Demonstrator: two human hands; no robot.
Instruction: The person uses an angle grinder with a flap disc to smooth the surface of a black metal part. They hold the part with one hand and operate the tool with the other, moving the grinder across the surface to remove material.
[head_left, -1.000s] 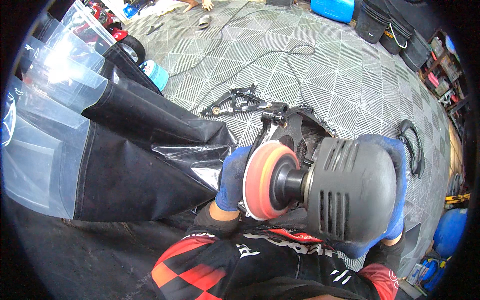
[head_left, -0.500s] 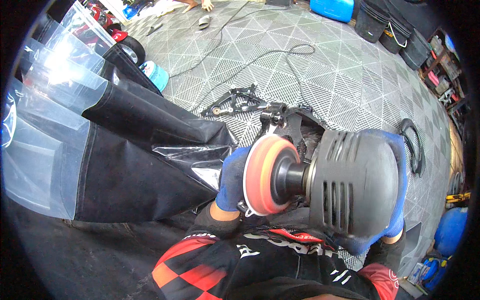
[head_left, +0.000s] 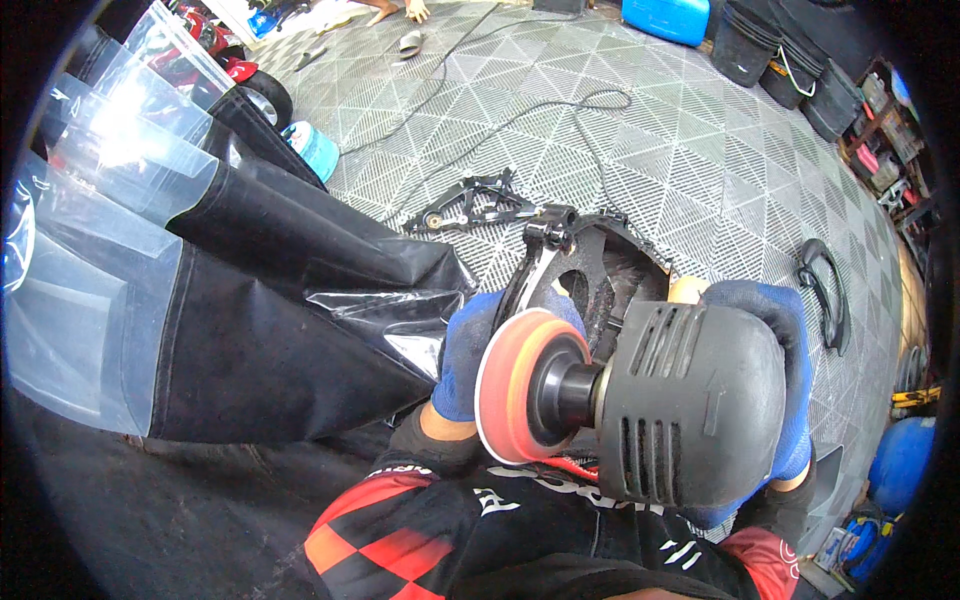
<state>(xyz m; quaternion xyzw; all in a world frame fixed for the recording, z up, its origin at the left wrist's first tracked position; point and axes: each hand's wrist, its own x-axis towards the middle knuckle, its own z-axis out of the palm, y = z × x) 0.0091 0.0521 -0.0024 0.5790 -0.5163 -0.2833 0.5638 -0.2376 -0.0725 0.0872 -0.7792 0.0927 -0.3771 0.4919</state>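
My right hand [head_left: 792, 330], in a blue glove, is closed round a power polisher, mostly behind its black vented housing [head_left: 690, 400]. The polisher's round foam pad [head_left: 510, 390], orange and red with a white edge, points left. My left hand [head_left: 460, 350], also gloved in blue, grips the near left side of a black curved metal part [head_left: 590, 265] with openings in it. Its fingers are partly hidden behind the pad. The pad overlaps the part and the left glove in the picture; whether it touches the part I cannot tell.
A black sheet with clear plastic panels [head_left: 300, 290] spreads on the left. Another black bracket-like part [head_left: 470, 205] lies beyond. A cable [head_left: 500, 135] snakes over the tiled floor [head_left: 720, 170]. Black buckets [head_left: 745, 45] stand far right; another person's hand [head_left: 416, 10] shows at the top.
The polisher has come down toward me and slightly left. More of the black metal part and of my left glove now shows above the pad.
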